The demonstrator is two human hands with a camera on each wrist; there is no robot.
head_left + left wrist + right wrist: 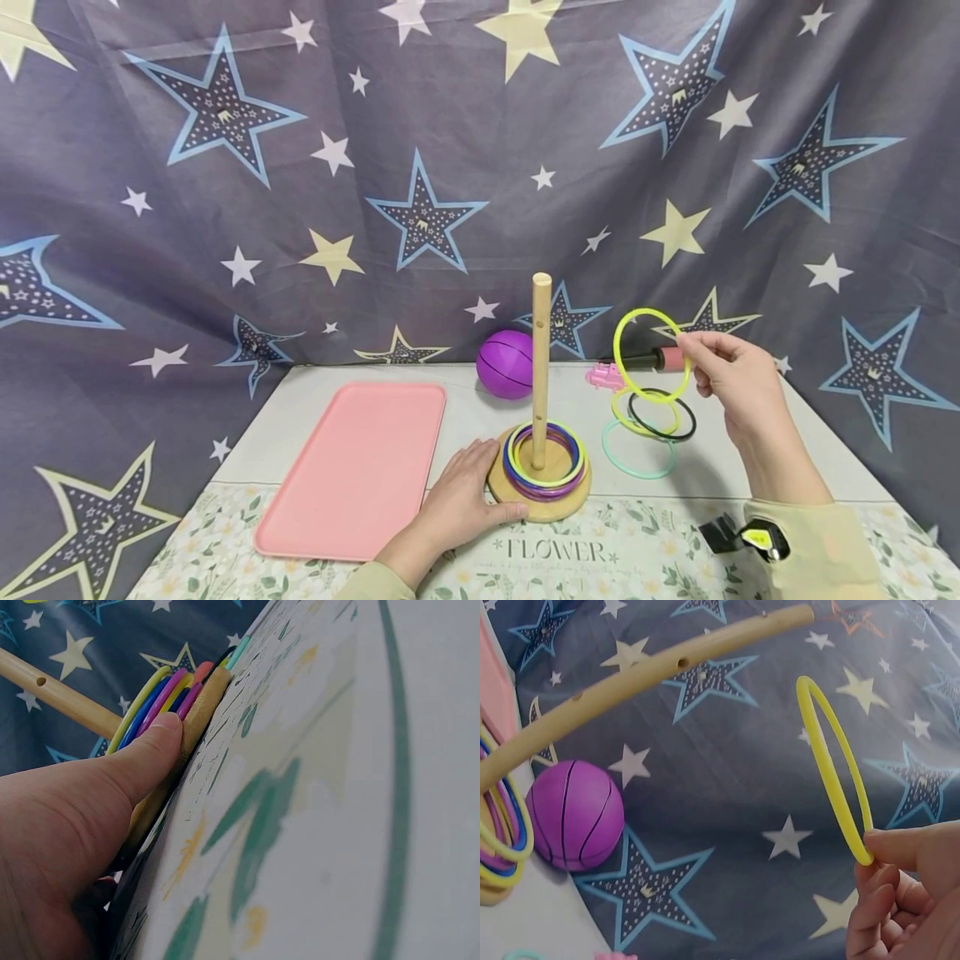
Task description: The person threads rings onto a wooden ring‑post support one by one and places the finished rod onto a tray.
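The peg stand point(538, 483) sits near the middle of the table point(757, 467), rings point(544, 457) stacked on it. My left hand point(457, 500) touches its left edge; the tray point(352, 467) lies further left. The ball point(506, 364) rests behind. To the right, my right hand point(731, 379) holds a ring point(651, 356) above loose rings point(648, 429).

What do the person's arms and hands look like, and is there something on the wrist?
Both hands are bare, with no gloves or rings in view. The left hand and right hand come out of pale yellowish-green sleeves. A small black and yellow device sits by the right wrist.
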